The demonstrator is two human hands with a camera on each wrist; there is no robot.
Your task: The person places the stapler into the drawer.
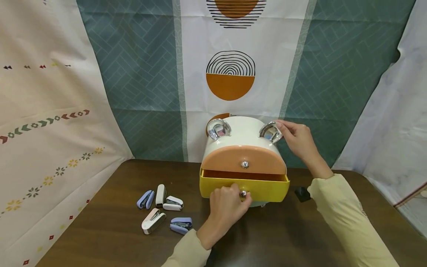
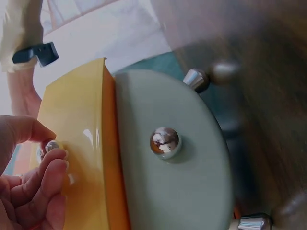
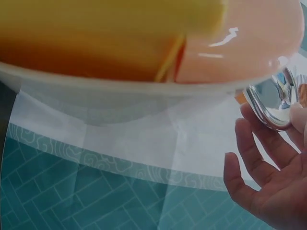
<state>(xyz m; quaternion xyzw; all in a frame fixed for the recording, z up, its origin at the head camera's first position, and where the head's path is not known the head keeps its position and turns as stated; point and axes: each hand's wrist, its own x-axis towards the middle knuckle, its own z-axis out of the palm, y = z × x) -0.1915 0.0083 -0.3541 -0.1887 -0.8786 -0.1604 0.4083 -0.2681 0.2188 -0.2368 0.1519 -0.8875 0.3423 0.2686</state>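
A small rounded cabinet (image 1: 245, 129) with two chrome ring ears stands on the table. Its yellow middle drawer (image 1: 267, 190) is pulled partly out, and the peach top drawer (image 1: 223, 159) is closed. My left hand (image 1: 227, 205) pinches the yellow drawer's round metal knob (image 2: 52, 145) between thumb and fingers. With thumb and fingertips my right hand (image 1: 298, 139) grips the right chrome ear (image 1: 271, 132); the right wrist view shows the other fingers spread below it. Under the yellow drawer sits the grey-green bottom drawer (image 2: 192, 115) with its own knob (image 2: 165, 143), closed.
Several mini staplers lie left of the cabinet, among them a blue stapler (image 1: 145, 199), a white stapler (image 1: 173, 203) and a pinkish-white stapler (image 1: 153, 221). A small black object (image 1: 302, 194) lies by the right sleeve. Fabric hangs behind the wooden table (image 1: 110, 230).
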